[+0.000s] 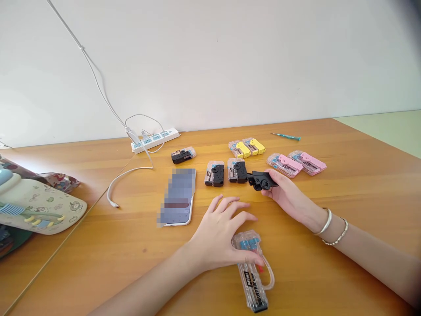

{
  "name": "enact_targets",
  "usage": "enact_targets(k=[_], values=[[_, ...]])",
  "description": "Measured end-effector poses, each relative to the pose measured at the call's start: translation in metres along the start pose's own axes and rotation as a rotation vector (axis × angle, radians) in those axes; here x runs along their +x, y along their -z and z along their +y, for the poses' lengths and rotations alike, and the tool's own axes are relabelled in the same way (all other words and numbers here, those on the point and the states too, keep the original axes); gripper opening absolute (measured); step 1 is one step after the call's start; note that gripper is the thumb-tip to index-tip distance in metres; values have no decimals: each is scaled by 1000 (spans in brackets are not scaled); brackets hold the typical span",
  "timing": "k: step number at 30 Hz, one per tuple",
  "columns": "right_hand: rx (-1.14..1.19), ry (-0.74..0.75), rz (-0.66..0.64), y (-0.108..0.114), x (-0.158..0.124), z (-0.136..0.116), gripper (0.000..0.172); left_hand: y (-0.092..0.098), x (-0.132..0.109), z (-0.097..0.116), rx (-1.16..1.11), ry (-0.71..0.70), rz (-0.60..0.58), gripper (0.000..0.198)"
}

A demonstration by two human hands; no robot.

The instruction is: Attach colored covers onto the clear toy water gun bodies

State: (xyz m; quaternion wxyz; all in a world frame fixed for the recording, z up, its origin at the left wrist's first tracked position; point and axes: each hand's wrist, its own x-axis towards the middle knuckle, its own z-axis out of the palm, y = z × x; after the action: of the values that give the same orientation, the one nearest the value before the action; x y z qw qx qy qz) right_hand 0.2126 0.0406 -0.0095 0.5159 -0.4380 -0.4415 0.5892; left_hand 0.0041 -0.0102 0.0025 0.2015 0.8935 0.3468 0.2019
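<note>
**Right hand grips black part, left spread over clear water gun**

The right hand point(287, 193) pinches the black part point(262, 181) at its right end, thumb above and fingers beneath. The left hand point(219, 237) is loose, fingers fanned apart, its thumb across the clear water gun point(252, 287); whether it presses cannot be told. The gun lies on the near table point(138, 281), long axis running away from the wearer, dark end nearest. The black part lies crosswise, narrow tip leftward.
</note>
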Motion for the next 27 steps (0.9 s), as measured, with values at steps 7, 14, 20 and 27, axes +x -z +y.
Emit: enact_targets(k=[7, 14, 20, 27], values=[[49, -58, -89, -1, 1, 4, 27, -1, 3, 0, -56, 37, -20, 36], [48, -86, -193, 0, 2, 0, 28, -2, 6, -3, -185, 206, 109, 11], [21, -101, -179, 3, 3, 2, 25, -4, 7, -9, -334, 297, 139, 3], [-4, -91, -227, 0, -1, 1, 35, -2, 10, -16, -565, 415, 356, 11]])
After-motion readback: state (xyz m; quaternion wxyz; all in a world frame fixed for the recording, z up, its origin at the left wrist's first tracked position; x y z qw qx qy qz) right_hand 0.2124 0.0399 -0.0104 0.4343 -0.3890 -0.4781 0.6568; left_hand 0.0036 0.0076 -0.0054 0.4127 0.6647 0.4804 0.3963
